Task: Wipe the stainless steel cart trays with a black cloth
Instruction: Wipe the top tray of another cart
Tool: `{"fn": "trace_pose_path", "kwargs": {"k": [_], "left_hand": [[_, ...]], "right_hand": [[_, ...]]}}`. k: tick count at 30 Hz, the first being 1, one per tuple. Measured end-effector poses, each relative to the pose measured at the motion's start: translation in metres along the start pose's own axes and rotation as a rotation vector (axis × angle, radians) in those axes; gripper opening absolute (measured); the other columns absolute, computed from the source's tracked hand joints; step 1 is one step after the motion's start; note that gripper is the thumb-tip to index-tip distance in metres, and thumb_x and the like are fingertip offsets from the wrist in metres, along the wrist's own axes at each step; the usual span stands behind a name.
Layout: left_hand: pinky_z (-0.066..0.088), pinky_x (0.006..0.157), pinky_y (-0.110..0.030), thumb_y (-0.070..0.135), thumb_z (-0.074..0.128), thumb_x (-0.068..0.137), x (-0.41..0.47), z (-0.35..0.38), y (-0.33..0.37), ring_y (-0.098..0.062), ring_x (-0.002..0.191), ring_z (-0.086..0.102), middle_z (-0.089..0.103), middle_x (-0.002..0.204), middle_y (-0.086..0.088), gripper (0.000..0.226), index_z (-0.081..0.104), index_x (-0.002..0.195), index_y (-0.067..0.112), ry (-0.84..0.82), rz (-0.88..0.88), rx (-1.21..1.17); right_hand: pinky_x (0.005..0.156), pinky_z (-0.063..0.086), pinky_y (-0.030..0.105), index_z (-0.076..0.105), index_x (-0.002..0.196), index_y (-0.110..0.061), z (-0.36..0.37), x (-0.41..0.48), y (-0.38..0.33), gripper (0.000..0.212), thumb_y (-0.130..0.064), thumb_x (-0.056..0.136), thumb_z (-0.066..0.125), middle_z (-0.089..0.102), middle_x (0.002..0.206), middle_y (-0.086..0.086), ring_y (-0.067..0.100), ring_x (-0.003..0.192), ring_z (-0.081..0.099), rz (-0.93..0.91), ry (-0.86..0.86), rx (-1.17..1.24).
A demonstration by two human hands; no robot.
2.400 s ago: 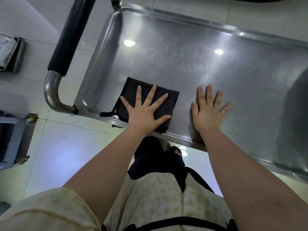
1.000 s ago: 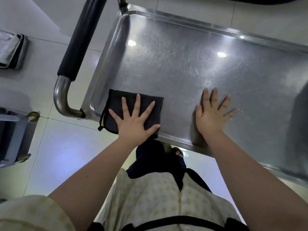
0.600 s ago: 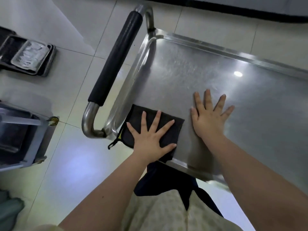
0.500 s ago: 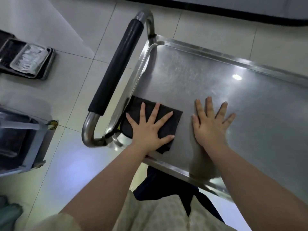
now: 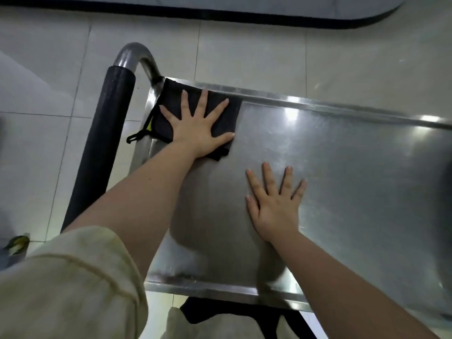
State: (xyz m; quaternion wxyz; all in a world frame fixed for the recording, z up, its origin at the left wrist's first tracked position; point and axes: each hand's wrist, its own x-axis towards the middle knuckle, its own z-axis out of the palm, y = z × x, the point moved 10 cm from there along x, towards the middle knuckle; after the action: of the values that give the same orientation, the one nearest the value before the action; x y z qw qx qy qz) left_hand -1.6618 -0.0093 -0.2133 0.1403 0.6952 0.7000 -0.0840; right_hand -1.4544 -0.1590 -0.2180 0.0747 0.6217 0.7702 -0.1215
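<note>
the black cloth [image 5: 221, 118] lies folded flat in the far corner of the stainless steel tray [image 5: 354, 182], at the tray's handle end, its upper edge riding over the tray's far rim. the left hand [image 5: 198, 129] presses down on it with the palm flat and fingers straight and spread, gripping nothing. a thin cord loop [image 5: 135, 137] on the cloth trails over the tray's end rim. the right hand [image 5: 275, 204] rests on bare steel nearer the tray's near rim, well apart from the cloth, also flat with fingers splayed and holding nothing; it looks like a brace rather than a wiping hand. i'd judge the job to be mid-way on this tray: the cloth is working a corner, and the long stretch of steel running away from the handle end shows no mark that tells wiped from unwiped, so how much is done cannot be read. the task speaks of trays, and any lower ones are hidden beneath this one. counted: one cloth, one tray in view, two hands, one foam-covered handle [image 5: 105, 148] just beyond the tray's end rim, one pale sleeve [image 5: 73, 277] at the tray's near corner.
</note>
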Motion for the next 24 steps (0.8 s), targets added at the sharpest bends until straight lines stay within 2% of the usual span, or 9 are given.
{"fn": "trace_pose_path", "kwargs": {"k": [4, 10, 16, 18, 21, 24], "left_hand": [[-0.013, 0.097, -0.080, 0.094, 0.006, 0.070, -0.036, 0.012, 0.005, -0.039, 0.146, -0.021, -0.020, 0.162, 0.007, 0.084, -0.019, 0.143, 0.059, 0.024, 0.017, 0.016], [-0.010, 0.100, -0.080, 0.093, 0.004, 0.072, -0.149, 0.047, 0.019, -0.039, 0.145, -0.025, -0.025, 0.161, 0.006, 0.085, -0.019, 0.145, 0.056, 0.016, 0.035, 0.025], [-0.012, 0.098, -0.081, 0.092, 0.010, 0.074, -0.234, 0.076, 0.052, -0.040, 0.143, -0.028, -0.025, 0.161, 0.004, 0.086, -0.015, 0.147, 0.054, 0.026, -0.048, -0.004], [-0.012, 0.098, -0.081, 0.094, 0.007, 0.072, -0.242, 0.079, 0.056, -0.039, 0.143, -0.028, -0.026, 0.161, 0.006, 0.086, -0.018, 0.146, 0.056, 0.019, -0.089, -0.016], [-0.012, 0.098, -0.081, 0.096, 0.003, 0.068, -0.246, 0.081, 0.055, -0.038, 0.143, -0.029, -0.028, 0.160, 0.008, 0.086, -0.023, 0.142, 0.059, -0.008, -0.121, -0.018], [-0.011, 0.100, -0.080, 0.097, 0.006, 0.067, -0.250, 0.081, 0.058, -0.037, 0.144, -0.027, -0.027, 0.160, 0.009, 0.086, -0.023, 0.140, 0.062, -0.010, -0.124, -0.039]], "right_hand": [[0.109, -0.004, 0.072, -0.007, 0.152, -0.046, 0.001, 0.001, 0.002, 0.059, -0.062, 0.097, 0.007, -0.008, 0.162, -0.006, 0.044, 0.147, -0.013, 0.003, -0.007, 0.013], [0.109, -0.004, 0.072, -0.012, 0.151, -0.046, 0.000, 0.000, 0.004, 0.060, -0.061, 0.098, 0.010, -0.009, 0.164, -0.007, 0.042, 0.147, -0.015, 0.001, 0.013, 0.030], [0.106, -0.010, 0.074, -0.016, 0.150, -0.043, 0.003, 0.002, 0.001, 0.061, -0.058, 0.095, 0.007, -0.009, 0.164, -0.005, 0.046, 0.145, -0.015, -0.051, -0.029, 0.007], [0.108, -0.013, 0.070, -0.013, 0.152, -0.041, 0.003, -0.007, 0.006, 0.063, -0.058, 0.095, 0.007, -0.006, 0.164, -0.006, 0.041, 0.147, -0.013, -0.099, -0.058, 0.011], [0.113, -0.012, 0.064, -0.003, 0.154, -0.041, 0.003, -0.046, 0.051, 0.059, -0.055, 0.099, 0.015, 0.001, 0.164, -0.010, 0.033, 0.149, -0.008, -0.074, -0.056, 0.027], [0.113, -0.014, 0.062, -0.009, 0.150, -0.049, 0.016, -0.114, 0.136, 0.057, -0.059, 0.098, 0.013, -0.009, 0.163, -0.014, 0.034, 0.148, -0.015, 0.045, -0.095, 0.033]]}}
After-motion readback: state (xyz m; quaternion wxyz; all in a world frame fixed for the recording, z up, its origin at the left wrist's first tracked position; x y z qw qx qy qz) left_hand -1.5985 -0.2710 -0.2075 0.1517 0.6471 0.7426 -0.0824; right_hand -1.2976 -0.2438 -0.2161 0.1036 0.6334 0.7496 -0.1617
